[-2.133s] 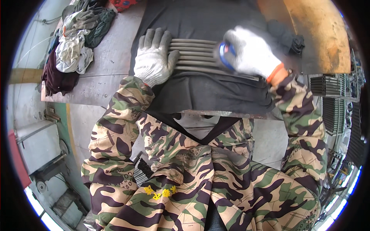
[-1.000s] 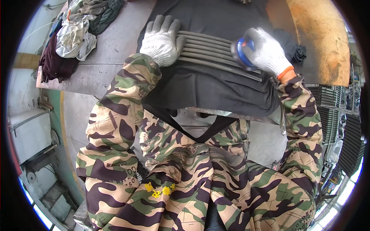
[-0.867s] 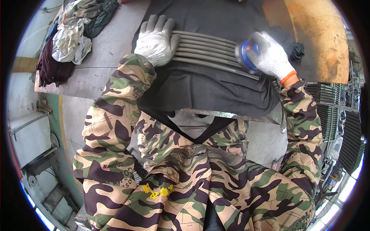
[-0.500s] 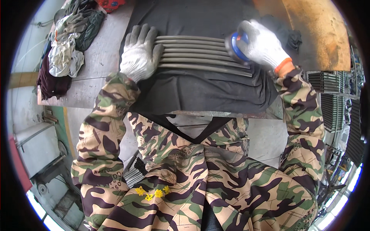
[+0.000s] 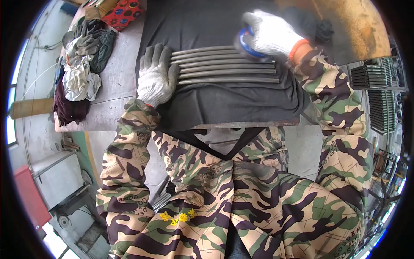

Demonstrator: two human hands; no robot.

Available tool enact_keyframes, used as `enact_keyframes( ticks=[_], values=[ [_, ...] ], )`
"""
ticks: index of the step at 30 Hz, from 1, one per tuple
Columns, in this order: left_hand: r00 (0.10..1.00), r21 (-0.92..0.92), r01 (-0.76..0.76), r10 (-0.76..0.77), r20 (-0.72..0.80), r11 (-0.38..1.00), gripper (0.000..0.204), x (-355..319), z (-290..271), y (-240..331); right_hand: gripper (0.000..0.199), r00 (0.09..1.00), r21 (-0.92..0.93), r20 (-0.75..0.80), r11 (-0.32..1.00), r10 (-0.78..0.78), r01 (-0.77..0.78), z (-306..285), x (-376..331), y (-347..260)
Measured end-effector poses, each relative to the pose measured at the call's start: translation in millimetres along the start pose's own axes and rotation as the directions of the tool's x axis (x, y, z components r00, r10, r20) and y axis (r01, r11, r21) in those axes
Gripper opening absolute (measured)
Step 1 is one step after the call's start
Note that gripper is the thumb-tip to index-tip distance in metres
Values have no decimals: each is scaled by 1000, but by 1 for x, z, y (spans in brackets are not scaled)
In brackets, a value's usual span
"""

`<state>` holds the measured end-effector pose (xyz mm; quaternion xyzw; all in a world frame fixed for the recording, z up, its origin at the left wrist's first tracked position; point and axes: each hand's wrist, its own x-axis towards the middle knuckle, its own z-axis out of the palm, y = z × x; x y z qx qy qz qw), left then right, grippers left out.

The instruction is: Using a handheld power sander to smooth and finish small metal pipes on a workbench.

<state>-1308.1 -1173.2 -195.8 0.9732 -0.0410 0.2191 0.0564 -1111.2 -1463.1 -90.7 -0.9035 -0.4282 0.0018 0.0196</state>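
Observation:
Several grey metal rods [image 5: 226, 70] lie side by side on a black cloth [image 5: 202, 105] over the table. My left hand [image 5: 156, 77], in a white glove with grey fingertips, lies flat across their left ends, fingers stretched out. Closed around a round blue tool [image 5: 251, 51], my gloved right hand [image 5: 274, 35] is over the far edge of the rods, toward their right ends. The tool is blurred, and the hand hides much of it; I cannot tell its exact kind or whether it touches the rods.
Crumpled cloths and gloves [image 5: 79, 73] are heaped on the table at the left, with a red patterned item [image 5: 123, 14] beyond. A rusty brown sheet [image 5: 358, 30] is at the far right. Racks of stacked dark bars [image 5: 381, 110] stand to the right.
My right hand has shifted left and away from me along the rods with the blue tool. My left hand stays on the rod ends. The whole view has shifted slightly.

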Motion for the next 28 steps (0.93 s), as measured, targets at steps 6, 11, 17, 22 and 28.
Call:
enact_keyframes(
  ticks=[6, 11, 17, 22, 28],
  values=[
    [997, 7, 9, -8, -78, 1000, 46, 10, -2, -9, 38, 966, 70, -26, 965, 256, -253, -9, -44, 47],
    [973, 26, 80, -84, 216, 996, 70, 22, -19, 0, 33, 936, 23, -153, 948, 316, -317, -18, -112, 98],
    [966, -125, -38, 68, 251, 991, 101, 30, -13, 39, 34, 903, 16, -94, 908, 419, -420, -13, -150, 137],
    [939, -219, -69, 137, 314, 973, 97, 56, -10, 72, 36, 915, 80, 24, 912, 402, -403, -13, -150, 135],
    [915, -148, -69, 121, 385, 987, 104, 63, -15, 69, 30, 888, 10, 162, 899, 430, -437, -11, -128, 132]
  ],
)
